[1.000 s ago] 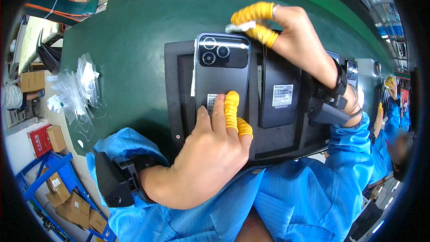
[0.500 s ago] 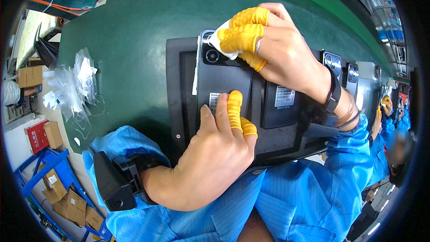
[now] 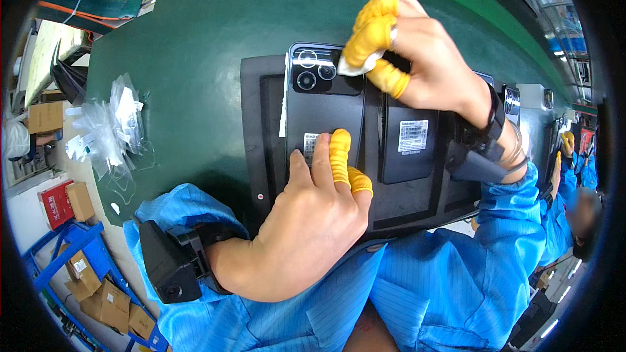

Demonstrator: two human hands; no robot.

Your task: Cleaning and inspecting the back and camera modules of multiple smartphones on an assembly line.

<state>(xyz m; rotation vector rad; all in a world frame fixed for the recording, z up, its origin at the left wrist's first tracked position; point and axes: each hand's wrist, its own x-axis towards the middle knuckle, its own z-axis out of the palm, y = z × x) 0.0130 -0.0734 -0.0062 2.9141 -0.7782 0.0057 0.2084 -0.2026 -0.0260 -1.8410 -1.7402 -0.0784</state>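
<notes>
A dark smartphone [image 3: 326, 114] lies back up, its three round camera lenses at the far end. It rests on a black tray [image 3: 261, 111] with recesses. My left hand [image 3: 300, 228] lies over the phone's near part, fingers stretched on its back beside a white label; yellow cots cover two fingertips. My right hand [image 3: 424, 52], with yellow cots on its fingers, pinches a white cloth [image 3: 358, 65] at the right edge of the phone's camera panel. A second dark smartphone [image 3: 407, 150] with a white label sits to the right, its far end hidden under my right hand.
Further right are another phone [image 3: 512, 104] and a white box [image 3: 531, 98]. Clear plastic films [image 3: 111, 124] lie on the green table [image 3: 195, 45] at left. Cardboard boxes [image 3: 107, 303] stand on a blue rack below. A co-worker in blue [image 3: 554, 215] is at far right.
My right hand has moved right with the cloth, off the camera lenses, which now show fully. My left hand stays on the phone.
</notes>
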